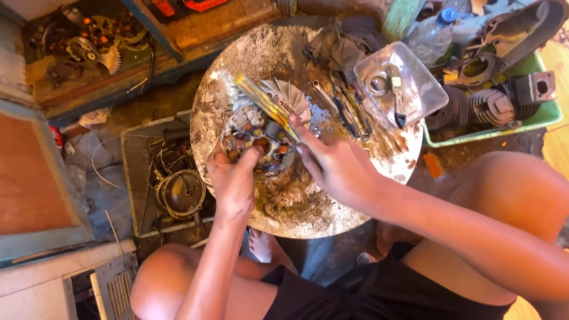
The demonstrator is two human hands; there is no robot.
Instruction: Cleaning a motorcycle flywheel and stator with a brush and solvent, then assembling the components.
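Head camera is looking straight down on a round, grime-caked bench top where a small engine's stator plate, with copper-wound coils, is lying near the middle, beside a finned flywheel. The left hand is curling around the plate's near edge, fingertips pinching it to steady it. The right hand is gripping a yellow-handled screwdriver in a closed fist-like pinch and is pointing its working end down into the plate; the tip itself is hidden among the coils, so I cannot tell exactly what it is bearing on.

Several risks are showing here, as I judge it. The tool is angling toward the left fingers, which are sitting just beside the working end, so a slip could be driving the tip into them. The coil windings are lying exposed around the tip, and a sideways skid could be nicking the wire. The bench surface is looking oily and uneven, so the plate could be sliding under pressure. Loose wrenches and a clear plastic tub are crowding the far side near the right wrist, and a sudden jerk could be knocking them off toward the green tray of engine cylinders.
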